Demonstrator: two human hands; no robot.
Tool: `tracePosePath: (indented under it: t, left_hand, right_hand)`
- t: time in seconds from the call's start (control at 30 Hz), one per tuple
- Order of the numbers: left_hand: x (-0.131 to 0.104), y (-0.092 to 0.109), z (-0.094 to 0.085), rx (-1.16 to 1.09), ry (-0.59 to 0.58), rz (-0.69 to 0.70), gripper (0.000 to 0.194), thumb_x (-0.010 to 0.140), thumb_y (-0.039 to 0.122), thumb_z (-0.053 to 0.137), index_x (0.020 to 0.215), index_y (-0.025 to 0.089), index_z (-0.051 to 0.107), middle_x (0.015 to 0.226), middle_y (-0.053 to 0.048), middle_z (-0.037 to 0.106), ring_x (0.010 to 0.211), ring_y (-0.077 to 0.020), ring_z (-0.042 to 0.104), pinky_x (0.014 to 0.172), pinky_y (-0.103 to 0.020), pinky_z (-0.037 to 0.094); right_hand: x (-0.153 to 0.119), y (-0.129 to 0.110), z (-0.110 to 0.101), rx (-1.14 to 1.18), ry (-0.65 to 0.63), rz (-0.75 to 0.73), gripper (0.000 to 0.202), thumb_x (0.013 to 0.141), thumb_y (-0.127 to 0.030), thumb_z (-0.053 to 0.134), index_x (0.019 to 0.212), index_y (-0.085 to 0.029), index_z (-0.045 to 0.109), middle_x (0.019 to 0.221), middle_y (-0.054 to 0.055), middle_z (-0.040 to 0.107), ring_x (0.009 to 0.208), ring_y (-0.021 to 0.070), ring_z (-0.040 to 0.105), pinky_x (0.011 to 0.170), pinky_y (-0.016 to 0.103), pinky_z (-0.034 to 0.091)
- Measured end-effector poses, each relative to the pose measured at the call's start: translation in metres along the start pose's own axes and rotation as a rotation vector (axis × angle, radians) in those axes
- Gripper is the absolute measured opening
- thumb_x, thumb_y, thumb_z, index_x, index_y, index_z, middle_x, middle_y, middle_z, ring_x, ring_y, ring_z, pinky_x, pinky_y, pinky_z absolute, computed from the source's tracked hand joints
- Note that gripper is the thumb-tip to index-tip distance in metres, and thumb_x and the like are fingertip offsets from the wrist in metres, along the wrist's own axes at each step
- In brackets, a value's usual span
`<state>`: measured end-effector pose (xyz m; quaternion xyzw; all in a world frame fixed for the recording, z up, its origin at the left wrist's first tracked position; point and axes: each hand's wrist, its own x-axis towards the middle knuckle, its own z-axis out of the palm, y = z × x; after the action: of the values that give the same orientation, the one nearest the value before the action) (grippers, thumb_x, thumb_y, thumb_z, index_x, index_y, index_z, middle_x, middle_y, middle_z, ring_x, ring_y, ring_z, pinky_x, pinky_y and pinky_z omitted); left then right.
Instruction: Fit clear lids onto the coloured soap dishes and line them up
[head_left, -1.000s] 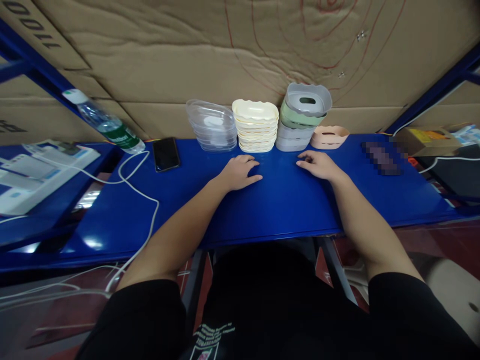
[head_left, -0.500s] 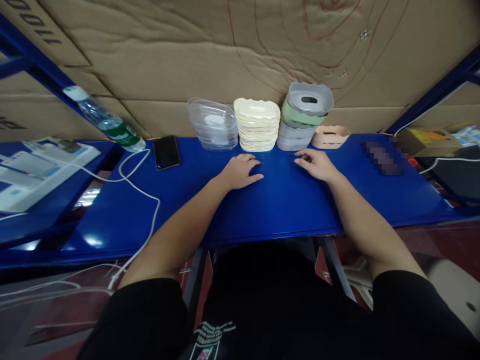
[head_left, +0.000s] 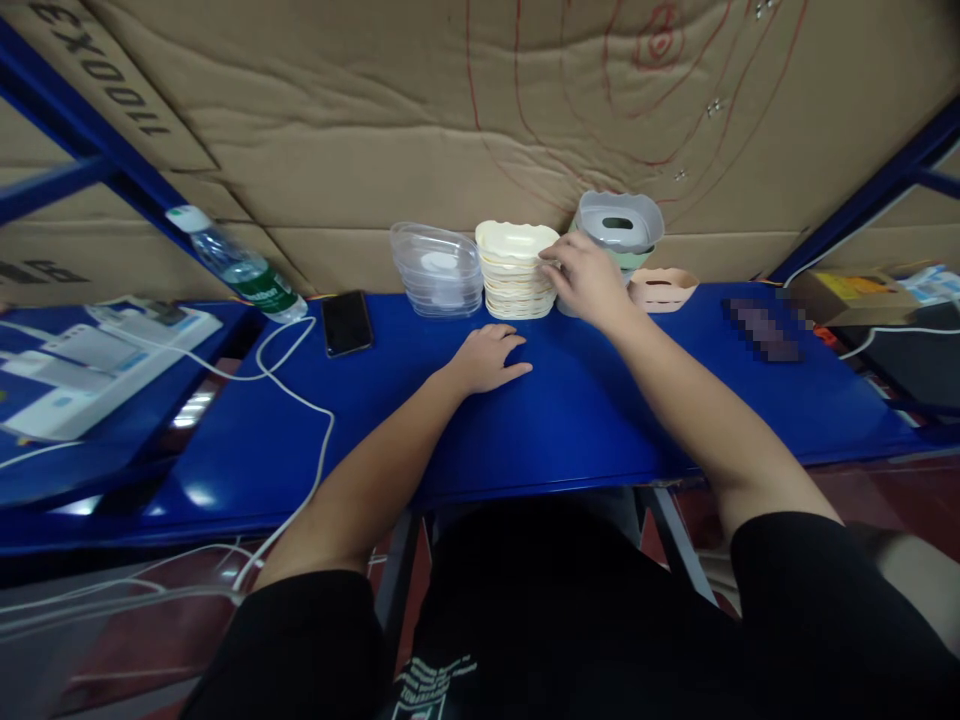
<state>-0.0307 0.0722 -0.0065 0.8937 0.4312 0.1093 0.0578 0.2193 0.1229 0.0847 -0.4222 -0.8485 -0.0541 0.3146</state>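
Observation:
My left hand (head_left: 490, 360) rests open on the blue table, fingers and thumb spread, holding nothing. Raised above the table, my right hand (head_left: 589, 277) has its fingertips at the right edge of a tall stack of cream wavy-rimmed tubs (head_left: 517, 272). Its thumb and fingers are apart, and no tub is lifted. Left of that stack stand nested clear plastic lids or trays (head_left: 439, 275). Behind my right hand is a stack of grey and green tubs, topped by a grey tub with an oval slot (head_left: 619, 222); the hand hides much of its lower part. A peach slotted piece (head_left: 664, 290) sits to the right.
A black phone (head_left: 348, 323), a water bottle (head_left: 259, 278) and a white cable (head_left: 326, 440) lie at the left, near a white power strip (head_left: 150, 360). At the right are a pixelated dark object (head_left: 763, 330) and a small cardboard box (head_left: 851, 300). Cardboard (head_left: 360, 130) stands behind.
My right hand has moved up and left from the table to the cream stack's right edge. My left hand has stayed on the table. The camera view has shifted slightly.

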Motion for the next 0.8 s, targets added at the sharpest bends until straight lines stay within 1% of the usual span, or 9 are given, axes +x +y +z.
tracePosePath:
  t: [0.1,0.17,0.3,0.4,0.5,0.57,0.67,0.73,0.8]
  left_hand:
    - [0.000,0.000,0.000,0.010,-0.005,0.006,0.064,0.110,0.063,0.060,0.156,0.019,0.069,0.165,-0.019,0.063,0.152,-0.0390,0.060,0.127,-0.057,0.048]
    - [-0.001,0.000,0.000,0.015,-0.003,0.010,0.064,0.110,0.063,0.060,0.156,0.020,0.069,0.165,-0.019,0.063,0.152,-0.0389,0.060,0.127,-0.058,0.048]
    - [-0.001,0.000,0.001,0.013,0.006,0.015,0.064,0.110,0.064,0.060,0.156,0.020,0.070,0.165,-0.019,0.063,0.151,-0.0398,0.061,0.126,-0.058,0.049]
    - [-0.001,0.001,0.001,0.012,0.010,0.008,0.063,0.110,0.063,0.061,0.156,0.021,0.070,0.164,-0.019,0.064,0.151,-0.0399,0.061,0.126,-0.058,0.049]
    - [-0.001,0.002,0.000,0.011,0.002,0.001,0.064,0.109,0.063,0.063,0.157,0.021,0.070,0.165,-0.019,0.064,0.151,-0.0402,0.061,0.125,-0.058,0.049]
    - [-0.001,0.002,-0.001,0.013,-0.002,-0.004,0.064,0.109,0.062,0.063,0.156,0.020,0.070,0.165,-0.019,0.063,0.152,-0.0410,0.061,0.125,-0.059,0.049]
    - [-0.001,0.000,-0.003,-0.017,0.001,0.016,0.063,0.108,0.061,0.065,0.155,0.019,0.070,0.163,-0.019,0.065,0.150,-0.0414,0.062,0.125,-0.060,0.050]
    - [0.000,-0.004,-0.004,-0.091,0.029,0.047,0.062,0.108,0.059,0.067,0.156,0.020,0.068,0.161,-0.017,0.068,0.148,-0.0387,0.064,0.126,-0.058,0.050]
    - [0.001,-0.009,-0.004,-0.192,0.095,0.048,0.064,0.106,0.054,0.071,0.159,0.020,0.063,0.158,-0.016,0.069,0.146,-0.0354,0.066,0.128,-0.054,0.051]
  right_hand:
    - [0.012,0.001,0.013,-0.048,0.001,0.065,0.034,0.113,-0.036,0.054,0.139,-0.025,0.074,0.139,0.014,0.070,0.127,0.0379,0.069,0.106,0.054,0.062]
    - [0.015,0.000,0.018,-0.061,-0.013,0.103,0.032,0.113,-0.032,0.054,0.135,-0.025,0.075,0.138,0.014,0.069,0.124,0.0373,0.070,0.103,0.053,0.062]
    - [0.018,-0.001,0.022,-0.044,-0.003,0.094,0.030,0.114,-0.028,0.050,0.125,-0.024,0.077,0.131,0.014,0.070,0.122,0.0357,0.070,0.106,0.052,0.060]
    - [0.020,0.002,0.025,-0.013,0.049,0.069,0.033,0.116,-0.031,0.045,0.125,-0.024,0.076,0.130,0.014,0.071,0.123,0.0348,0.069,0.110,0.053,0.059]
    - [0.018,0.004,0.025,0.015,0.144,0.057,0.037,0.119,-0.039,0.040,0.133,-0.026,0.072,0.132,0.014,0.069,0.130,0.0362,0.067,0.115,0.057,0.056]
    - [0.012,0.004,0.021,0.044,0.225,0.054,0.042,0.119,-0.047,0.038,0.141,-0.029,0.068,0.135,0.014,0.068,0.137,0.0387,0.063,0.118,0.063,0.053]
    - [-0.010,0.000,0.004,0.096,0.303,0.064,0.048,0.117,-0.058,0.041,0.148,-0.031,0.064,0.144,0.016,0.064,0.146,0.0433,0.057,0.121,0.071,0.048]
    - [-0.030,-0.003,-0.009,0.115,0.278,0.061,0.050,0.115,-0.064,0.044,0.146,-0.032,0.065,0.151,0.016,0.060,0.149,0.0462,0.053,0.120,0.073,0.046]
    - [-0.051,-0.005,-0.019,0.154,0.189,0.050,0.049,0.114,-0.067,0.042,0.138,-0.032,0.067,0.153,0.014,0.060,0.150,0.0458,0.052,0.117,0.071,0.047]
